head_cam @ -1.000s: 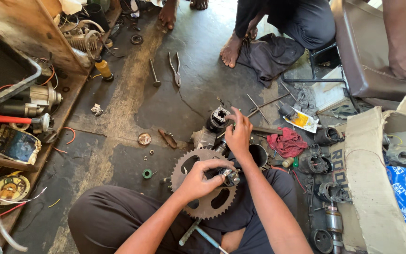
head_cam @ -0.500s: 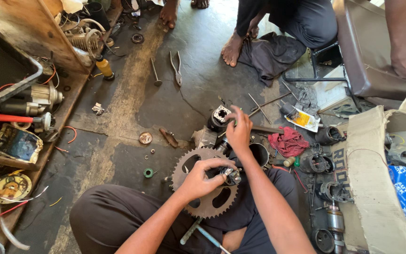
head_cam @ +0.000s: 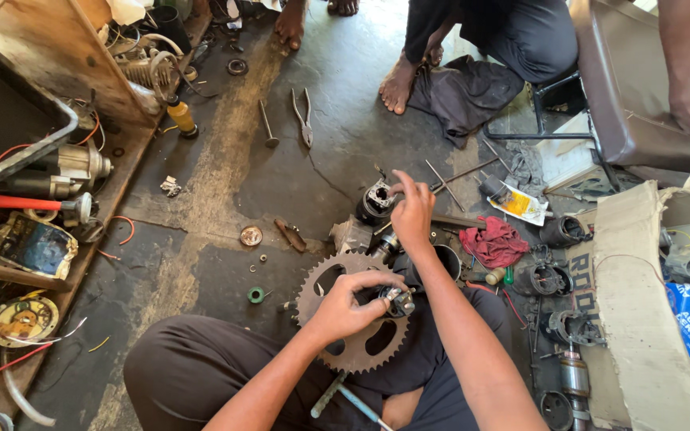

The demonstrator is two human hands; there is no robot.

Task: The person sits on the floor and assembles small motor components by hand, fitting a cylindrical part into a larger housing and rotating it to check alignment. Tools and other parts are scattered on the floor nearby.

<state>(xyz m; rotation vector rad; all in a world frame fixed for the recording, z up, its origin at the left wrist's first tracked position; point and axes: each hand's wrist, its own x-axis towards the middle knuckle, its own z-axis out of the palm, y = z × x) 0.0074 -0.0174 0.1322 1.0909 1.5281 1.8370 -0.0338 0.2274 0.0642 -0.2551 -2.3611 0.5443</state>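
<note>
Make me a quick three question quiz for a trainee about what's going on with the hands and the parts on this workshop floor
1. True or false: the left hand grips a small metal part over the large toothed sprocket.
2. What does the right hand reach towards? A) the pliers B) the dark cylindrical part C) the red rag
3. Which colour is the small ring on the floor beside the sprocket?

Key: 1 true; 2 B; 3 green.

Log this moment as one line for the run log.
left hand: grips small metal part over sprocket | right hand: reaching beside cylinder part | red rag: on floor
</note>
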